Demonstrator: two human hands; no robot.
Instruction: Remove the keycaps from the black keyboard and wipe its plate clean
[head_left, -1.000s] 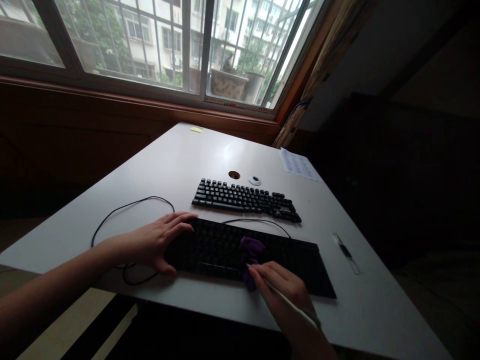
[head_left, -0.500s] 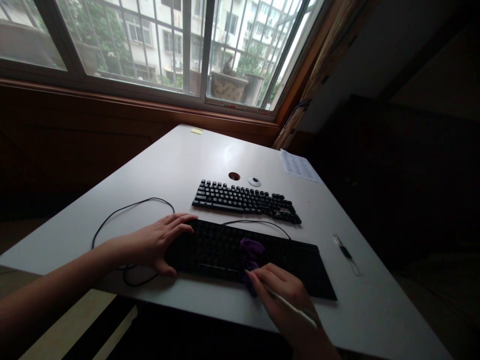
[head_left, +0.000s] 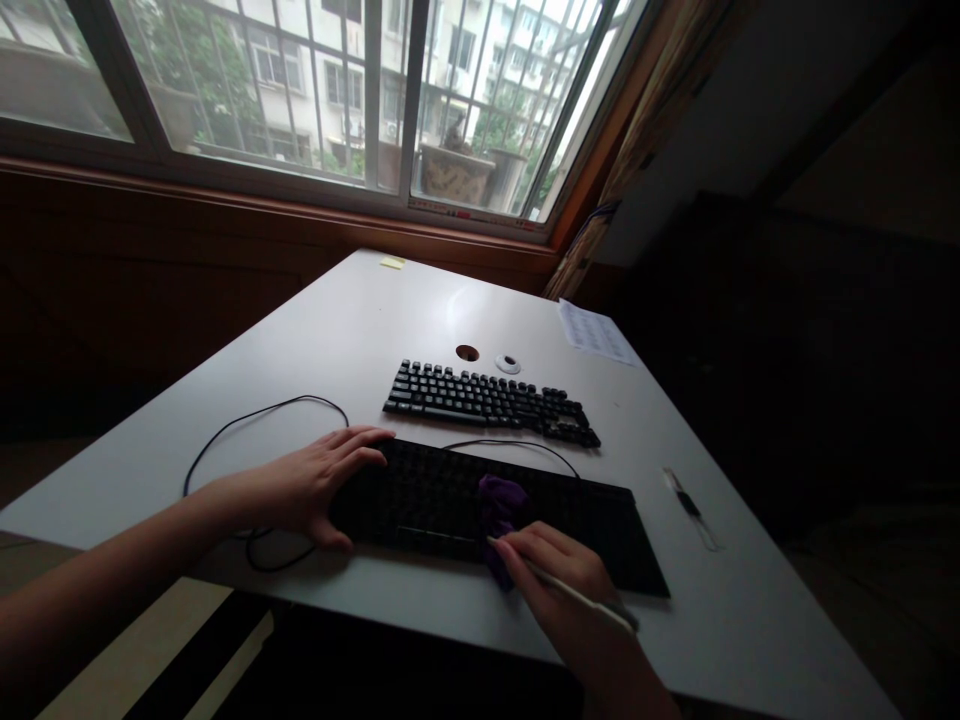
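Note:
A black keyboard base (head_left: 431, 495) lies near the front of the white table. My left hand (head_left: 319, 485) spans its left end, thumb at the near edge and fingers at the far edge. Pinched in my right hand (head_left: 559, 580) is a thin pale stick (head_left: 577, 595), slanting down over the base. The stick's tip meets a crumpled purple cloth (head_left: 501, 505), which lies on the base and hangs over its near edge. Behind the base, black keycaps (head_left: 480, 398) sit in rows in keyboard layout, with a gap at the right.
A black cable (head_left: 262, 408) loops on the left. On the right lies a small tool with a dark handle and wire loop (head_left: 688, 503). Farther back are a table hole (head_left: 467, 353), its ring cover (head_left: 508, 364), a printed sheet (head_left: 596, 332) and a yellow note (head_left: 392, 263).
The right hand and the stick have shifted very slightly. The left hand stays put on the keyboard base. The view has drifted a little.

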